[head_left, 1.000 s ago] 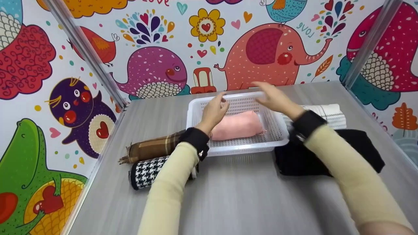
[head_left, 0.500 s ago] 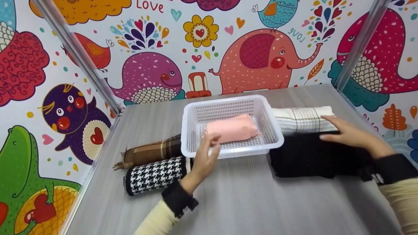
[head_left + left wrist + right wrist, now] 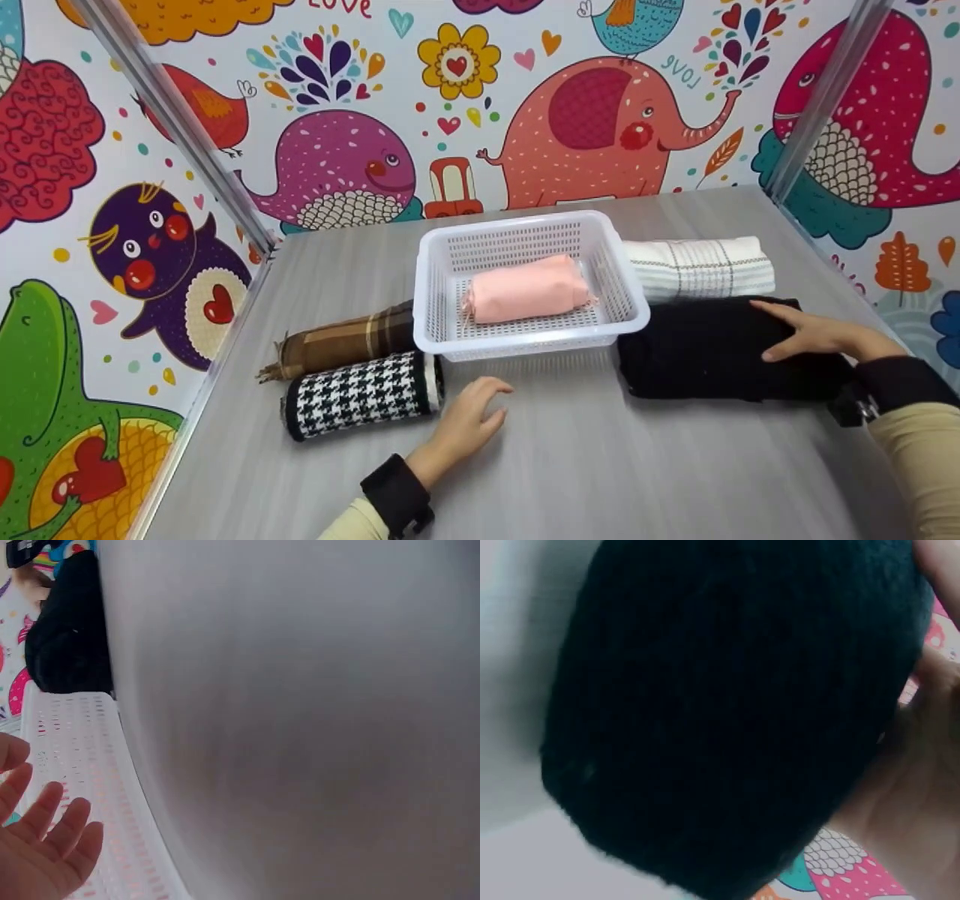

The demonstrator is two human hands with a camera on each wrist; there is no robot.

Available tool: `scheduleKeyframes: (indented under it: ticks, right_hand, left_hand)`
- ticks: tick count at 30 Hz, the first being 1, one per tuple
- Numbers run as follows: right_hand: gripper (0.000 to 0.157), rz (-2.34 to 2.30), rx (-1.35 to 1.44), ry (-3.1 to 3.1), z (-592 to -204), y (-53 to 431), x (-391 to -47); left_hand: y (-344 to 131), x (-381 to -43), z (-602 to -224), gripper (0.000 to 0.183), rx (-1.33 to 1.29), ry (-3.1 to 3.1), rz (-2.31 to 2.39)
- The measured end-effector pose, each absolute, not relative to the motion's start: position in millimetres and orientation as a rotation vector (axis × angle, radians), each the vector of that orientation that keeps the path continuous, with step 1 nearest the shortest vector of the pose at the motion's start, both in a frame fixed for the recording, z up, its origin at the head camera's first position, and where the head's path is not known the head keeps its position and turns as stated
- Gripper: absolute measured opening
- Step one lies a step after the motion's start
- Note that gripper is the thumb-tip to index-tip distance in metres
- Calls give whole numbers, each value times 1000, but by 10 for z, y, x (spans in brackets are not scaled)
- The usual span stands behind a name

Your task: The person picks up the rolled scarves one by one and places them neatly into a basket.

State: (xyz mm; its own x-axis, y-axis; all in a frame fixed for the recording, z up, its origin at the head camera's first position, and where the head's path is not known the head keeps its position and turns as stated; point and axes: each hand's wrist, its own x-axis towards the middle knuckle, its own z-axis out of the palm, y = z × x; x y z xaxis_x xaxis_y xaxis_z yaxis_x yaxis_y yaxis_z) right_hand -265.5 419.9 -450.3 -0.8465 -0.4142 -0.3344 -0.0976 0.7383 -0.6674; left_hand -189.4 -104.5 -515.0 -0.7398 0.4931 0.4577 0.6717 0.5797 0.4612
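My right hand (image 3: pixel 814 335) rests along the top of a black rolled scarf (image 3: pixel 701 356), fingers stretched out and thumb spread. In the right wrist view the fuzzy black roll (image 3: pixel 720 712) fills most of the picture, with that hand at its right side. My left hand (image 3: pixel 466 421), loosely bent and holding nothing, hovers over the tabletop in front of the basket. Nearest it is a black-and-white houndstooth rolled scarf (image 3: pixel 364 395). A pink rolled scarf (image 3: pixel 529 291) lies inside the white plastic basket (image 3: pixel 532 343).
A brown plaid rolled scarf (image 3: pixel 341 341) lies behind the houndstooth one, left of the basket. On the basket's right a white checked roll (image 3: pixel 701 268) sits behind the black one. Printed panels with metal posts (image 3: pixel 832 105) bound the grey table (image 3: pixel 570 450) at the back and sides.
Both hands have left the space over the basket. The right moved right and down onto the black scarf; the left drew back toward the front of the table.
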Motion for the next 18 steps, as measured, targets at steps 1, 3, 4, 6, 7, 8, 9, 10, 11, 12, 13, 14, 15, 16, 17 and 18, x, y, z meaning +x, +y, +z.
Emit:
scheduleKeyframes:
  ticks: [1,3,4,6,7,8,9,10,11,12,13,14,15,16,17,18]
  right_hand:
    - [95,-898,-365,2442,-4496,4187,-2675]
    - [98,-873,-337,2390,-4477,4171,-2716]
    - [99,-866,-333,2368,-4465,4166,-2736]
    - [98,-842,-352,2337,-4446,4159,-2772]
    - [98,-832,-353,2326,-4435,4155,-2785]
    - [98,-826,-353,2315,-4427,4150,-2795]
    - [98,-815,-355,2311,-4418,4141,-2798]
    - [99,-799,-348,2309,-4419,4130,-2799]
    - [99,-780,-347,2313,-4421,4119,-2791]
    - [99,-768,-341,2315,-4425,4098,-2777]
    - [100,-767,-334,2315,-4431,4070,-2761]
    - [100,-760,-339,2320,-4441,4041,-2741]
    - [100,-753,-345,2325,-4448,4004,-2717]
    - [100,-747,-350,2331,-4457,3967,-2693]
    - [100,-749,-360,2337,-4465,3926,-2669]
    - [100,-750,-369,2342,-4475,3881,-2647]
  left_hand:
    - [-1056,-1898,-5133,27,-939,-2548,-918]
    - [-1072,-1903,-5096,26,-923,-2569,-918]
    - [-1079,-1904,-5078,26,-921,-2579,-918]
    - [-1089,-1909,-5047,25,-922,-2593,-912]
    - [-1093,-1910,-5029,25,-920,-2598,-916]
    - [-1096,-1911,-5013,25,-915,-2601,-915]
    - [-1100,-1911,-4997,25,-910,-2602,-916]
    - [-1107,-1912,-4988,25,-905,-2601,-916]
    - [-1114,-1911,-4981,26,-902,-2597,-917]
    - [-1123,-1908,-4974,26,-898,-2593,-919]
    - [-1132,-1905,-4969,26,-897,-2588,-920]
    - [-1142,-1903,-4968,27,-896,-2582,-920]
    - [-1151,-1903,-4969,27,-895,-2582,-920]
    - [-1157,-1901,-4965,28,-895,-2584,-918]
    - [-1161,-1901,-4959,28,-894,-2589,-916]
    - [-1164,-1904,-4953,28,-894,-2598,-914]
